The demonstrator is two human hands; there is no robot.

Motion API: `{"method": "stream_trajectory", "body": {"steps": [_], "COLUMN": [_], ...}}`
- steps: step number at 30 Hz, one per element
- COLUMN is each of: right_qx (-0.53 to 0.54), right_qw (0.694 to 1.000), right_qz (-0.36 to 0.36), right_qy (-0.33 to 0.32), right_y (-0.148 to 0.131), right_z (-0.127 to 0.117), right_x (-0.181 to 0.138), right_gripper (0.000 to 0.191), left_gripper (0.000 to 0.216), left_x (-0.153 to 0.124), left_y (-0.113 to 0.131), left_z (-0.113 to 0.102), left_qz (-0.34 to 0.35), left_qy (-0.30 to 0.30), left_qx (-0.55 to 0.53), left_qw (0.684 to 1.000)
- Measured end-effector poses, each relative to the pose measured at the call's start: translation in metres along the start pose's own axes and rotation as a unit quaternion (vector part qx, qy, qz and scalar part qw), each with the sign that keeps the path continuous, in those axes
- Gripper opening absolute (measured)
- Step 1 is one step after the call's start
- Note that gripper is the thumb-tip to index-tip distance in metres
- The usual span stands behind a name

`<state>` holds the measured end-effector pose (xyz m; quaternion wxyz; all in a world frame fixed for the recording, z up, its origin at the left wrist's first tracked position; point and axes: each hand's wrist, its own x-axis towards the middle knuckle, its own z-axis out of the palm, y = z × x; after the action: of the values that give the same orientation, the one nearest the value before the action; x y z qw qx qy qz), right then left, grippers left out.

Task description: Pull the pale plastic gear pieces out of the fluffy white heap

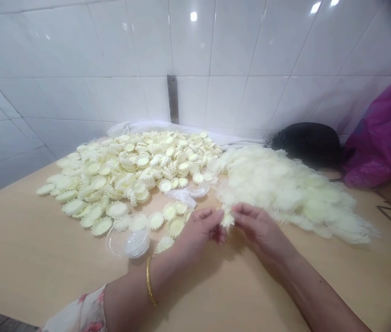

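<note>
Between my two hands is a small pale-yellow disc with a toothed edge (pixel 228 218), seen nearly edge-on. My left hand (pixel 197 230), with a gold bangle at the wrist, pinches it from the left. From the other side my right hand (pixel 262 230) grips its right edge with thumb and forefinger. Several like discs (pixel 176 227) lie flat on the table just left of my left hand. A large heap of these discs (pixel 143 161) spreads behind them. Behind my right hand rises a pile of wispy, whitish frilled pieces (pixel 285 186).
A clear plastic tub (pixel 136 243) and its lid stand on the wooden table (pixel 22 258) at the left. A crumpled white scrap (pixel 186 196) lies between the piles. A black rounded object (pixel 308 143) and a magenta bag (pixel 385 133) are at the back right, before a tiled wall.
</note>
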<state>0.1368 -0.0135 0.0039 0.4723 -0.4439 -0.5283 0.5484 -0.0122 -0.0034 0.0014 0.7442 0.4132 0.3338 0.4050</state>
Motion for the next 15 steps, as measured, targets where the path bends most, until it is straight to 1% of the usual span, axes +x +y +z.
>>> {"method": "stream_trajectory", "body": {"steps": [3, 7, 11, 15], "right_qx": [0.009, 0.013, 0.033, 0.074], "right_qw": [1.000, 0.999, 0.998, 0.991], "right_qz": [0.007, -0.007, 0.004, 0.037], "right_qy": [-0.007, -0.031, -0.052, -0.101], "right_y": [0.000, -0.005, -0.010, -0.011], "right_z": [0.000, 0.008, 0.014, 0.010], "right_x": [0.000, -0.004, -0.007, -0.004], "right_gripper": [0.025, 0.028, 0.029, 0.027], "left_gripper": [0.026, 0.027, 0.030, 0.030], "left_x": [-0.001, -0.002, -0.003, -0.003], "left_y": [0.000, -0.002, -0.003, -0.003], "left_z": [-0.001, -0.004, -0.003, 0.001], "left_qz": [0.013, 0.043, 0.043, 0.014], "left_qy": [0.011, 0.032, 0.012, -0.006], "left_qx": [0.030, 0.074, 0.077, 0.061], "left_qw": [0.999, 0.996, 0.996, 0.998]}}
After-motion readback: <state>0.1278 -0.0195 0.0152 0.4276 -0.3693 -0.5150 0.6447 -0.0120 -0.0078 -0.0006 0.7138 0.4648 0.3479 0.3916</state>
